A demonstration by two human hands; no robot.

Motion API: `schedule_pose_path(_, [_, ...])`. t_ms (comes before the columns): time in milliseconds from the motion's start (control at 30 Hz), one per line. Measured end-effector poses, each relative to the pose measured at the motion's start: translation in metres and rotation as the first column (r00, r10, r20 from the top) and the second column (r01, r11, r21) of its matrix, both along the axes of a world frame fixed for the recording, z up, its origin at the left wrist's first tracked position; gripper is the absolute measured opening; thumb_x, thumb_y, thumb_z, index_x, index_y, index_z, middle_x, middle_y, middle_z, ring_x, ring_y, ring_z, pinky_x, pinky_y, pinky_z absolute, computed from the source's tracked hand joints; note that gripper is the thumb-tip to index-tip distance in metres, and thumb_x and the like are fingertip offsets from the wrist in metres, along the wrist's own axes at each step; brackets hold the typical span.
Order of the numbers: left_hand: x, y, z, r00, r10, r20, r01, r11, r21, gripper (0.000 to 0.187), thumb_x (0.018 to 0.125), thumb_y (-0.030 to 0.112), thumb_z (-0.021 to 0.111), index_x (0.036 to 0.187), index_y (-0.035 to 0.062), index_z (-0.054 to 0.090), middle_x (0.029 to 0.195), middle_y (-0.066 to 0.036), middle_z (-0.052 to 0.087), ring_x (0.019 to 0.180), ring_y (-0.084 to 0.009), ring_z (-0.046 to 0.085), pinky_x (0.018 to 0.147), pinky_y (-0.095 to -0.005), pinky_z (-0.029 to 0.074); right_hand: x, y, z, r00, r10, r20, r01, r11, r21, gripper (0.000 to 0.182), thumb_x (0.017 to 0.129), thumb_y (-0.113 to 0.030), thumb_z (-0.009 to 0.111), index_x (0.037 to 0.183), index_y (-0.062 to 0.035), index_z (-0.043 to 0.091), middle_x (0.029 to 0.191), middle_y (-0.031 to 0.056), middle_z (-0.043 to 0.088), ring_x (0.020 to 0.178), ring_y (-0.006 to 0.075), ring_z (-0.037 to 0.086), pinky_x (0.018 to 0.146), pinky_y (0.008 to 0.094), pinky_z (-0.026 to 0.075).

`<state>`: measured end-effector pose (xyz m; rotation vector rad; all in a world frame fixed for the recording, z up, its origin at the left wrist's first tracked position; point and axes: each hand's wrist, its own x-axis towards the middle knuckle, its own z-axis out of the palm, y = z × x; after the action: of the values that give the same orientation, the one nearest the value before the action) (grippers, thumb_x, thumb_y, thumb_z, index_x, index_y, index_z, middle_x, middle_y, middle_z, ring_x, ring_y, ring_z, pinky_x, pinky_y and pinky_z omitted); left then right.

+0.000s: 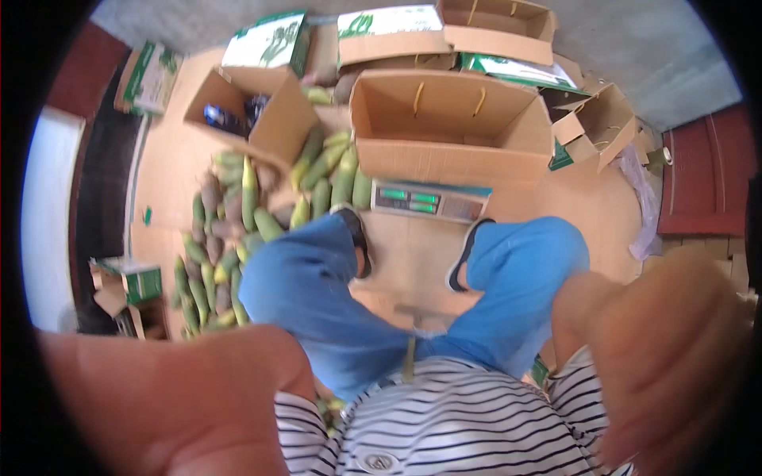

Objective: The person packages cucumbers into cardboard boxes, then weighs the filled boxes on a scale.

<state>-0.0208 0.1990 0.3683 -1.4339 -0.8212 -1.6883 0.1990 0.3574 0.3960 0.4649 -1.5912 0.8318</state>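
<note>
Green radishes [250, 190] are lying ahead of our left hand [182, 397], farther from our right hand [667, 357]; we cannot tell either's grip.

Matt cardboard is seen in the box [452, 163], cord-like material in its handles [479, 101]. A slight sheen is shown by the smooth vegetables [344, 178]. Crinkled, glossy plastic is seen in the film [641, 194], soft cloth in the shirt [460, 420], matt denim in the jeans [298, 274].
</note>
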Motion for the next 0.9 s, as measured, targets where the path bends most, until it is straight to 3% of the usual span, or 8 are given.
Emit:
schedule_pose_path(233, [-0.011,0.009,-0.016,0.999,-0.05,0.001,0.05,0.998,-0.037,0.037,0.073,0.014,0.07,0.105,0.0014,0.056,0.104,-0.014,0.057,0.095,-0.0267,0.055,0.085,-0.0394,0.041,0.004,-0.011,-0.012,0.994,-0.036,-0.106,0.042,0.998,0.051,0.035,0.085,-0.015,0.059,0.117,-0.0009,0.055,0.109,0.0091,0.059,0.095,0.0189,0.058,0.08,0.0298,0.046])
schedule_pose_path(900, [0.011,0.005,-0.035,1.0,0.013,-0.016,-0.014,0.998,-0.067,0.033,0.076,0.013,0.068,0.104,0.0012,0.056,0.105,-0.014,0.057,0.097,-0.0268,0.055,0.088,-0.0401,0.04,-0.008,0.007,-0.037,0.994,-0.112,-0.001,0.112,0.993,0.03,0.035,0.086,-0.017,0.058,0.117,-0.0006,0.055,0.109,0.0092,0.059,0.095,0.0194,0.058,0.08,0.0298,0.047])
